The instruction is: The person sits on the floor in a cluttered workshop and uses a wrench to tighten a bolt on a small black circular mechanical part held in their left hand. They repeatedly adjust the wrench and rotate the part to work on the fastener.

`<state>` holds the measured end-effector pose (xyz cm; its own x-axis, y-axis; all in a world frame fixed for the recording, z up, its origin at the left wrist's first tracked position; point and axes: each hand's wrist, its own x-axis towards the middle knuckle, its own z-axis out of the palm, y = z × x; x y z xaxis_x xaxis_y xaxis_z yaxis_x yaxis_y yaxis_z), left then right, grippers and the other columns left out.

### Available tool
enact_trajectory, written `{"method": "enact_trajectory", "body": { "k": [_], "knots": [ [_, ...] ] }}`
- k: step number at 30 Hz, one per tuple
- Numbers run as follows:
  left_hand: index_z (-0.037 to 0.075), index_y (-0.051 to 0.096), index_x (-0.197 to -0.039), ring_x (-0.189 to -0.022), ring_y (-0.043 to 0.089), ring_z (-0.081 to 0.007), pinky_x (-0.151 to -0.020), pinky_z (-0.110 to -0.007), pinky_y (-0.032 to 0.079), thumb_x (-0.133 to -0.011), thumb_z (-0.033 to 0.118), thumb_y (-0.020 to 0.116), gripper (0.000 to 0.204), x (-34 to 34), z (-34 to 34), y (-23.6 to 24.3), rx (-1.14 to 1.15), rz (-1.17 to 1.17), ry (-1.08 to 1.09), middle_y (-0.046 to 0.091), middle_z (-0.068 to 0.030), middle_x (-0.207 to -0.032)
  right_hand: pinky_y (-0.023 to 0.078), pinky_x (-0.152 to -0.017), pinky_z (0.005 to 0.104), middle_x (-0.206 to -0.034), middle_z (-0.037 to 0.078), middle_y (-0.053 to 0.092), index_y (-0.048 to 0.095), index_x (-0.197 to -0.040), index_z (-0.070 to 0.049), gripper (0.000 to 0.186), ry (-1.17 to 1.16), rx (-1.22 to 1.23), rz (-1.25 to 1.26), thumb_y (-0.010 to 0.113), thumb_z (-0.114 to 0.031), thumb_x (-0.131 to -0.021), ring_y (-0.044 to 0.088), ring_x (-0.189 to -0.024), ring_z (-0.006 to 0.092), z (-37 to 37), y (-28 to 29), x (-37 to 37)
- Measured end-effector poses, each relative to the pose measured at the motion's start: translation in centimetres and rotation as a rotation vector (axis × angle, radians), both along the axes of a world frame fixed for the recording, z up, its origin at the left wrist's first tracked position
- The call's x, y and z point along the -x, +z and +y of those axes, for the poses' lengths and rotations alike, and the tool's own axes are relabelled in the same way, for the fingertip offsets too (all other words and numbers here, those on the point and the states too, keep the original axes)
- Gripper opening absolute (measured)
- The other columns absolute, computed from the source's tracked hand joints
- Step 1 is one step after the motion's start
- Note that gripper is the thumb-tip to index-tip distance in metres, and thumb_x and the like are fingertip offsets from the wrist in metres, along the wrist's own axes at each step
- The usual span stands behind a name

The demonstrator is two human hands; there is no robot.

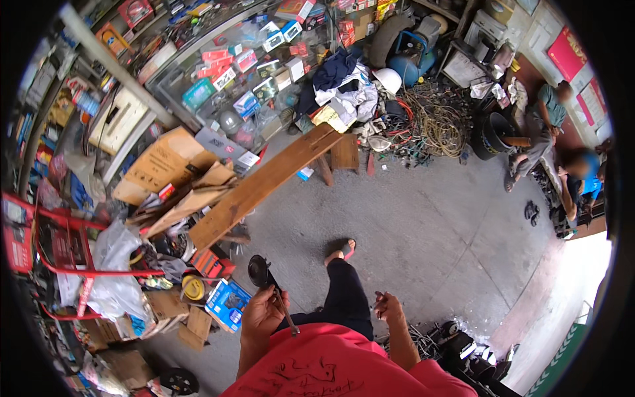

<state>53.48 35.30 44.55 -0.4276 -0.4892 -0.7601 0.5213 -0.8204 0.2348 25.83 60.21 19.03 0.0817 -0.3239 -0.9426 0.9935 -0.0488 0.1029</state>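
In my left hand (263, 308), at waist height, are a black round part (258, 270) and a long metal tool (288, 316), perhaps a wrench, its lower end hanging by my red shirt. My fingers are wrapped round them. On my right side, my right hand (387, 306) hangs with loosely bent fingers apart and nothing visible in it. Below, my sandaled foot (344, 251) is on the grey concrete floor (430, 225). Left of the held part lies a blue printed box (226, 304).
A wooden plank bench (264, 185) crosses at upper left, beside cardboard (155, 165) and a red metal frame (86, 268). Behind are a glass counter of boxed goods (238, 79) and coiled cables (440, 126). Two people (552, 112) (582, 185) sit at right. Metal parts (466, 347) lie at lower right.
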Motion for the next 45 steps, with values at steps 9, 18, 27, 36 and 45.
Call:
{"method": "enact_trajectory", "body": {
  "k": [9,18,27,36,45],
  "knots": [
    [0.005,0.064,-0.092,-0.08,0.067,-0.0244,-0.072,-0.036,0.057,-0.095,0.011,0.056,0.01,13.8,-17.4,4.1,0.09,-0.023,0.026,0.068,-0.0108,-0.087,0.023,-0.036,0.0238,-0.067,0.007,0.056,0.056,-0.111,-0.003,0.037,0.15,0.151,0.337,0.038,-0.033,-0.102,0.027,-0.039,0.0077,-19.1,6.5,11.9],
    [0.004,0.065,-0.093,-0.084,0.067,-0.0261,-0.074,-0.038,0.056,-0.095,0.013,0.055,0.014,32.6,-25.2,3.2,-0.196,0.047,-0.706,0.068,-0.0123,-0.088,0.019,-0.036,0.0224,-0.069,0.002,0.053,0.057,-0.104,-0.003,0.036,-0.772,0.114,0.145,0.035,-0.032,-0.103,0.021,-0.04,0.0068,-20.2,6.5,11.7],
    [0.005,0.058,-0.099,-0.081,0.067,-0.0243,-0.07,-0.035,0.057,-0.095,0.012,0.056,0.008,48.8,-28.9,-2.6,-0.056,-0.04,-1.739,0.065,-0.0116,-0.087,0.022,-0.031,0.0243,-0.063,0.003,0.052,0.057,-0.107,-0.002,0.043,-1.468,-0.289,0.105,0.037,-0.04,-0.101,0.03,-0.036,0.0091,-29.9,0.6,-2.1],
    [0.001,0.059,-0.104,-0.084,0.069,-0.0263,-0.073,-0.036,0.058,-0.093,0.01,0.058,0.014,51.0,-28.2,-9.3,0.084,-0.062,-2.055,0.066,-0.012,-0.091,0.024,-0.033,0.0242,-0.067,0.015,0.059,0.052,-0.121,-0.001,0.035,-1.463,-0.157,0.098,0.04,-0.026,-0.1,0.032,-0.038,0.0096,-49.2,2.9,-5.8],
    [0.006,0.06,-0.099,-0.084,0.066,-0.021,-0.074,-0.035,0.056,-0.091,0.011,0.063,0.01,42.1,-24.6,-17.7,0.096,0.036,-2.579,0.066,-0.0083,-0.091,0.026,-0.037,0.0176,-0.067,0.013,0.062,0.041,-0.14,-0.012,0.042,-1.646,-0.575,0.63,0.047,-0.017,-0.099,0.031,-0.038,0.0031,-49.4,4.4,-7.1]
  ]
}}
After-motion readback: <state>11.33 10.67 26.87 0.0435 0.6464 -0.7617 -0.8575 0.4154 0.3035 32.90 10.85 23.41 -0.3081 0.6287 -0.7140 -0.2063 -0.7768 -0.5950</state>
